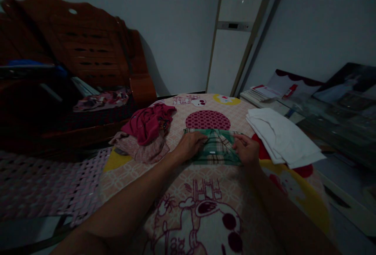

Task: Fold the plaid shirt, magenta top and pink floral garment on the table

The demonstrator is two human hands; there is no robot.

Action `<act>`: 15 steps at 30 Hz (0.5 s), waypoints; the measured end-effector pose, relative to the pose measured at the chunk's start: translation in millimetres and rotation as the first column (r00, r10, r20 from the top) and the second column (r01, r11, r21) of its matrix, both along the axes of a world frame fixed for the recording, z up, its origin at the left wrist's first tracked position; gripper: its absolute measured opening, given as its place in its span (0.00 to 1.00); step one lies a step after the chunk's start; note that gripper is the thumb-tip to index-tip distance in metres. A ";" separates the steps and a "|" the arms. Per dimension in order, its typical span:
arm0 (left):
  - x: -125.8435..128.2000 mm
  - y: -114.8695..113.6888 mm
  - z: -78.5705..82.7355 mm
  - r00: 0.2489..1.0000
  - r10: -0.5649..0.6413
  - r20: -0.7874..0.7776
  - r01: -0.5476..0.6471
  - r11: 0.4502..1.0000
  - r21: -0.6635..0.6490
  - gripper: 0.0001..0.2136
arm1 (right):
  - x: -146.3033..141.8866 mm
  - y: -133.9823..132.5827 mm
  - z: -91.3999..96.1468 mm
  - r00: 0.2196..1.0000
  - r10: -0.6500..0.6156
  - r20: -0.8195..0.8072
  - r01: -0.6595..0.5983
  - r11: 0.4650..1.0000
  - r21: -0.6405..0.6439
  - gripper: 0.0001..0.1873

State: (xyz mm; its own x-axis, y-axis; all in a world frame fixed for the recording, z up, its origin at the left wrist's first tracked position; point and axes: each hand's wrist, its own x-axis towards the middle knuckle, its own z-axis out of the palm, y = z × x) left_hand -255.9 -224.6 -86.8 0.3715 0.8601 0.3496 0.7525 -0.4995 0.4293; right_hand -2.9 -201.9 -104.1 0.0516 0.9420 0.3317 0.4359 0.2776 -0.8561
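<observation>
A green plaid garment (217, 157), with white and brown lines, lies folded in a flat rectangle on a round table with a patterned cover (176, 184). A crease or collar-like fold shows near its upper middle; its exact kind is unclear. My left hand (190, 145) rests on its left part, fingers curled onto the cloth. Over at its right end, my right hand (247, 150) pinches the cloth between thumb and fingers. The fingertips of both hands are dim and partly hidden.
Crumpled dark pink clothing (149, 123) and a mauve garment (147, 149) lie at the table's left. Folded white cloth (284, 135) sits at the right edge, near a glass-topped stand (331, 118). A wooden bench (88, 51) and a tall white air conditioner (229, 55) stand behind.
</observation>
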 end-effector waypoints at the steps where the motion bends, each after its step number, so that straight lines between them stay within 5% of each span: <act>1: -0.4 0.7 -0.9 1.000 0.006 -0.016 -0.006 1.000 -0.022 0.13 | 2.3 2.8 -1.2 0.998 0.035 0.057 -0.033 0.999 -0.038 0.17; 5: -1.3 -0.2 -0.7 0.995 -0.011 -0.103 0.002 0.996 -0.089 0.13 | 3.8 7.8 -5.5 0.918 0.179 0.353 -0.160 0.984 -0.085 0.09; 15: 27.7 -23.0 14.6 0.868 0.074 -0.491 -0.172 0.973 -0.157 0.14 | -5.3 -1.3 -5.3 0.661 0.110 0.742 -0.125 0.992 -0.035 0.12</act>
